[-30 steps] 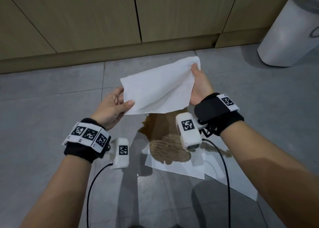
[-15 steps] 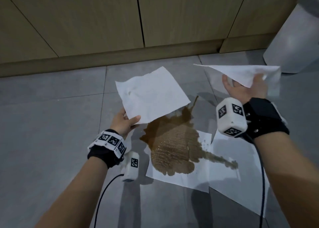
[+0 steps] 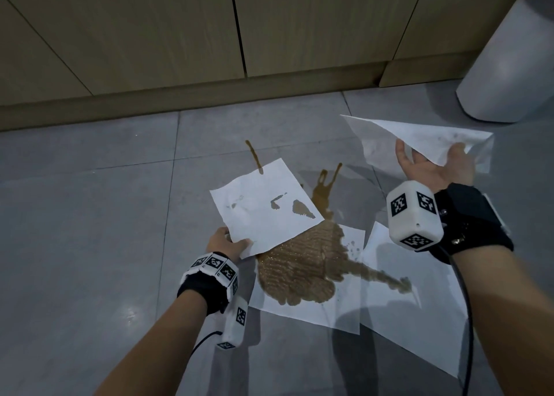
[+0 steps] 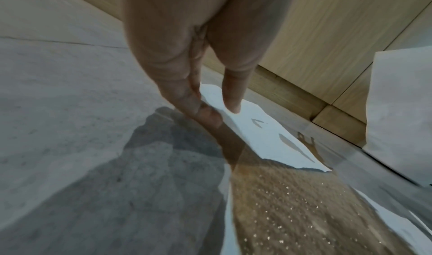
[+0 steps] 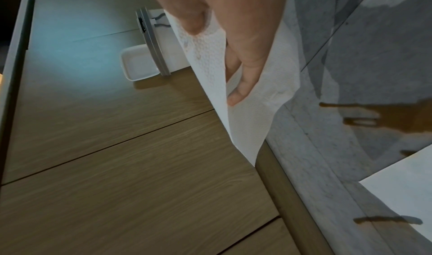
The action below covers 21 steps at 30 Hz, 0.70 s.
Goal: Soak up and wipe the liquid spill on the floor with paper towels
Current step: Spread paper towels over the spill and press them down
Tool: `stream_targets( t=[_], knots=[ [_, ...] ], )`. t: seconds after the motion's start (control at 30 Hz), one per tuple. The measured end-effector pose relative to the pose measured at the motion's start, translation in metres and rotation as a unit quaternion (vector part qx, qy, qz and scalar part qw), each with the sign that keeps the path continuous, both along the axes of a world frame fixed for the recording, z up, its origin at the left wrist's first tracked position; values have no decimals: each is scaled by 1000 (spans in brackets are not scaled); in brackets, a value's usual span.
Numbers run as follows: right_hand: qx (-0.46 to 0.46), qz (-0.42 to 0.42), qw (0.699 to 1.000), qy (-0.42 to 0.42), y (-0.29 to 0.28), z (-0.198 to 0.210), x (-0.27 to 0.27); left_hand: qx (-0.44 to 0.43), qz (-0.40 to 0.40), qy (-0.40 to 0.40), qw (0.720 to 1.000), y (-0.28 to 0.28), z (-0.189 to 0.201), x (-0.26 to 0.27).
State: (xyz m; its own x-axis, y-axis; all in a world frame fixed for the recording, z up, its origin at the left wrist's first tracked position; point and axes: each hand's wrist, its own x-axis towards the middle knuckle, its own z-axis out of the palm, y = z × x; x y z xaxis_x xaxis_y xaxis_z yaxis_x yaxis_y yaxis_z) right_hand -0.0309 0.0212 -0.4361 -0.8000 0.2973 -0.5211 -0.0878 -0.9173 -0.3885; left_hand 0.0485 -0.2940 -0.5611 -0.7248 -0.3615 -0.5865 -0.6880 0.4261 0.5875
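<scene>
Pinching: left hand (image 3: 225,243) fingers, spotted towel (image 3: 263,210) | right hand (image 3: 434,168) fingers, raised towel (image 3: 419,139) | writing: unreadable

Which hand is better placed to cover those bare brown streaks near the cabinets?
Probably the right hand: it holds a dry paper towel aloft near the uncovered streaks. The left hand is pinching its towel.

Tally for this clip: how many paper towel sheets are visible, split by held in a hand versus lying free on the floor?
Held sheets: 2, left hand sheet, right hand sheet
Free floor sheets: 2, soaked sheet, dry sheet
Total: 4
</scene>
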Motion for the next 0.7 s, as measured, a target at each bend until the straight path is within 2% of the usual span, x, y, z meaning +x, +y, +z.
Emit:
stream_targets(
  t=[0.17,0.47,0.7],
  knots=[
    [4,16,1000,-15,-4,0,2,-17,-7,-20,1000,1,4,1],
    [18,27,999,-27,-6,-1,3,2,37,-30,999,6,3,10],
    [9,42,999,-21,-8,0,7,-65,-11,-7,998,13,9,14]
  ],
)
